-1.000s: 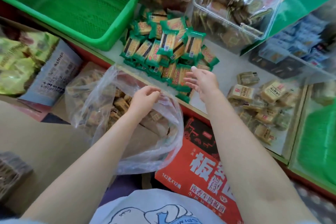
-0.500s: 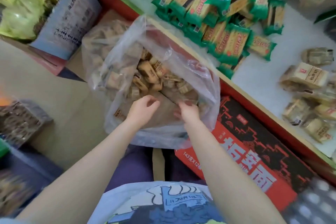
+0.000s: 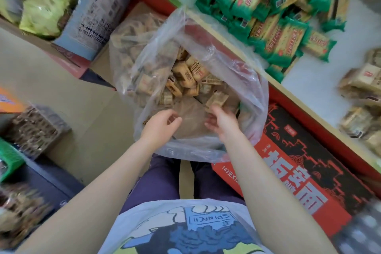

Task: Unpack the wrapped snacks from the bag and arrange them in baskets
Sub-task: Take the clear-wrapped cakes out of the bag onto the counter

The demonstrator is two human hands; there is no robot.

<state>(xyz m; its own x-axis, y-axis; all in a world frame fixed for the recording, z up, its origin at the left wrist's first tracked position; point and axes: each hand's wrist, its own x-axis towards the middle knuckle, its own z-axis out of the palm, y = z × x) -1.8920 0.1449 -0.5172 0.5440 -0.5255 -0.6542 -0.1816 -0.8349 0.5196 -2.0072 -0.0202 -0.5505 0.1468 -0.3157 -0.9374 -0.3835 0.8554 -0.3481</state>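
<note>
Snacks in tan wrappers lie heaped in the far half of a clear plastic bag, which has swung nearer and larger in view than half a second ago. The right hand, empty and at the bag's near rim then, now pinches one tan snack in its fingertips, the packet's long axis slanting up to the right. The left hand stays inside the bag mouth, fingers curled; whether it grips the plastic cannot be told. The bag's mouth opens toward the person, its length running away to the upper left. It rests against a red noodle carton on the floor. On the white bench to the right lie green-wrapped bars and more tan packets.
</note>
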